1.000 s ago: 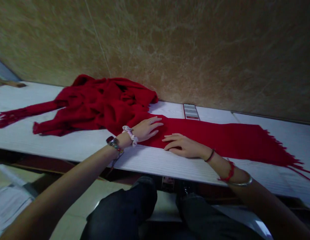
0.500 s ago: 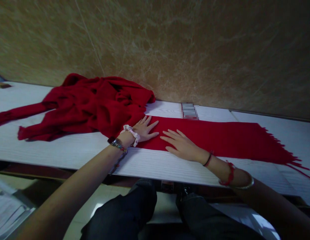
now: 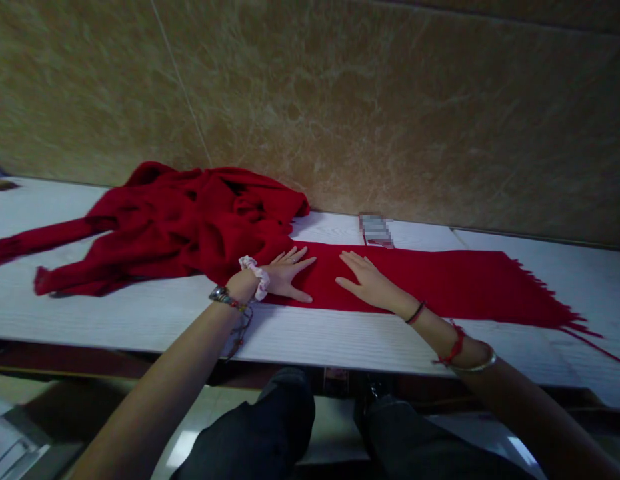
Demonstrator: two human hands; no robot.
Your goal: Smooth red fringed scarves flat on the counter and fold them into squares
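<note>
A red fringed scarf [image 3: 450, 283] lies along the white table. Its right part is flat, with the fringe at the right end; its left part is heaped in loose folds. My left hand [image 3: 287, 275] rests palm down on the scarf beside the heap, fingers spread. On the flat stretch to its right, my right hand [image 3: 367, 283] also lies palm down with its fingers stretched out and the thumb apart. Neither hand grips the cloth.
Behind the narrow white table [image 3: 155, 313] rises a brown marble-patterned wall [image 3: 310, 100]. A small blurred-out flat item [image 3: 376, 230] lies between the scarf and the wall. At the far left is a brown block [image 3: 3, 185]. My legs [image 3: 260, 427] are below the front edge.
My right hand has slid a little to the right along the scarf, widening the gap between my hands. The left hand stays beside the heap. The view has shifted slightly.
</note>
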